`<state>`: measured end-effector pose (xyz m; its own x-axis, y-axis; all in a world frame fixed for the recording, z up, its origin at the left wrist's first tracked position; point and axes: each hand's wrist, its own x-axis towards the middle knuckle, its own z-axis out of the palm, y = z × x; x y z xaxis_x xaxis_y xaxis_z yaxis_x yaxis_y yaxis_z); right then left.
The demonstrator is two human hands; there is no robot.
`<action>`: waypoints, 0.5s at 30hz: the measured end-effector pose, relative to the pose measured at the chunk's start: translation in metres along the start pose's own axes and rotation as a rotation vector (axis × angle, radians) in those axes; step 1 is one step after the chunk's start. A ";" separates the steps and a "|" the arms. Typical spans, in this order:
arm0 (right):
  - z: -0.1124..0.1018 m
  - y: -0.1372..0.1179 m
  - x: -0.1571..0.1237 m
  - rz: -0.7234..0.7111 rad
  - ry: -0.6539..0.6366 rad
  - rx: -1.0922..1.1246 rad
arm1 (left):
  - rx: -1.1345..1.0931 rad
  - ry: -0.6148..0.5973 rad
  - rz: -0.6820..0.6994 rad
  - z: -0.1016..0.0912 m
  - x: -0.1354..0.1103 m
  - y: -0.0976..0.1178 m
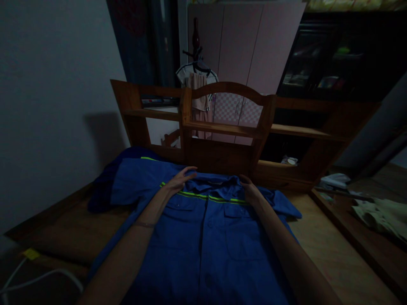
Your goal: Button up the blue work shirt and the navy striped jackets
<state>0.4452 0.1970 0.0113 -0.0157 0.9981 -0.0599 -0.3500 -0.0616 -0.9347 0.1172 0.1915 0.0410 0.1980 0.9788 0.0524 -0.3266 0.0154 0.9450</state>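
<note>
A blue short-sleeved work shirt (pixel 190 228) lies spread out, front side up, with yellow-green stripes across the chest and two flap pockets. Its collar (pixel 216 183) is at the far end, close to the headboard. My left hand (pixel 180 181) rests at the left side of the collar, fingers stretched out and thumb a little apart. On the collar's right side is my right hand (pixel 252 191), its fingers extended and slightly curved toward the cloth. Neither hand visibly clasps the fabric. The shirt's lower end runs out of view between my forearms.
Behind the shirt stands a wooden headboard (pixel 219 154) with shelves. Darker blue cloth (pixel 101 190) lies at the left, by the wall. A white cable (pixel 54 272) curves at lower left. Pale cloth (pixel 378 218) lies at right, beyond the wooden edge. Clothes hang on a rack (pixel 196 38) behind.
</note>
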 end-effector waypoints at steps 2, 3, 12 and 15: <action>-0.001 0.002 0.003 -0.036 0.025 -0.051 | 0.208 -0.048 0.051 0.000 -0.004 0.002; -0.002 0.003 0.005 -0.052 0.032 -0.084 | 0.335 -0.057 0.090 -0.001 -0.004 0.002; 0.010 -0.005 -0.013 -0.333 0.053 -0.476 | 0.887 0.172 0.291 -0.015 0.010 -0.014; 0.014 -0.007 -0.023 -0.446 0.109 -0.646 | 0.912 0.273 0.325 -0.013 0.007 -0.015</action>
<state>0.4345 0.1741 0.0240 0.1016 0.9252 0.3656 0.3118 0.3194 -0.8948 0.1113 0.2012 0.0233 -0.0307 0.9227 0.3844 0.5275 -0.3117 0.7903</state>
